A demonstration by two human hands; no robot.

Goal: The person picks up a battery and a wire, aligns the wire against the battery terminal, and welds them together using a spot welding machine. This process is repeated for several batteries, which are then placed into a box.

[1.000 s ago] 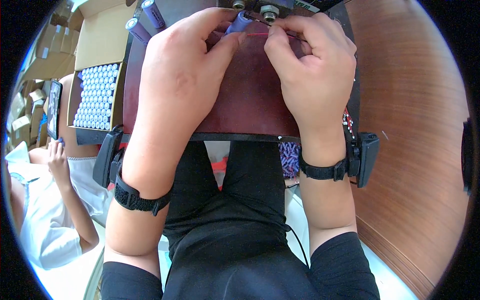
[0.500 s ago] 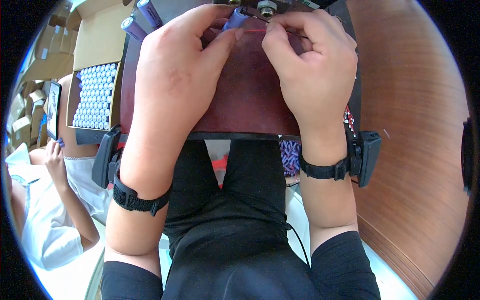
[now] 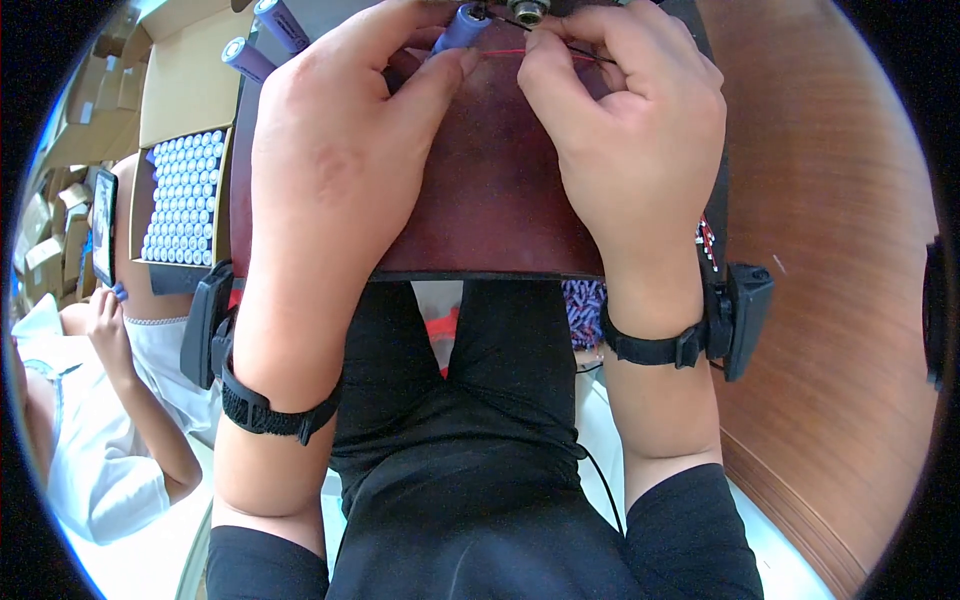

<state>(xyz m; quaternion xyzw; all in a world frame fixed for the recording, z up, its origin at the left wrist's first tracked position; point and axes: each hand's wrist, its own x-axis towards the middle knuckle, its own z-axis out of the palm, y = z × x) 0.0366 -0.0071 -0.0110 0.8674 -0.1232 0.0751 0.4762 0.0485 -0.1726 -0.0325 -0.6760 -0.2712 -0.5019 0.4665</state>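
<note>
Two leads, a red wire [image 3: 503, 52] and a black wire [image 3: 513, 21], cross the gap between the hands at the top of the frame, and they look like the weak point: too hard a pull from the right hand [image 3: 635, 125] could tear an end loose, and slack could let the ends touch (whether they are bare is too small to tell). A loose hold by the left hand [image 3: 345, 135] might let the purple cell [image 3: 458, 32] roll or twist.

That cell sits tilted at the upper middle of the frame, gripped between the left thumb and fingers. The right hand is to its right and apart from it, thumb and forefinger pinched on the black wire; its hold on the red one is unclear. A metal fitting [image 3: 528, 11] shows between the cell's top end and the right fingertips, above the counter [image 3: 510, 170].
</note>
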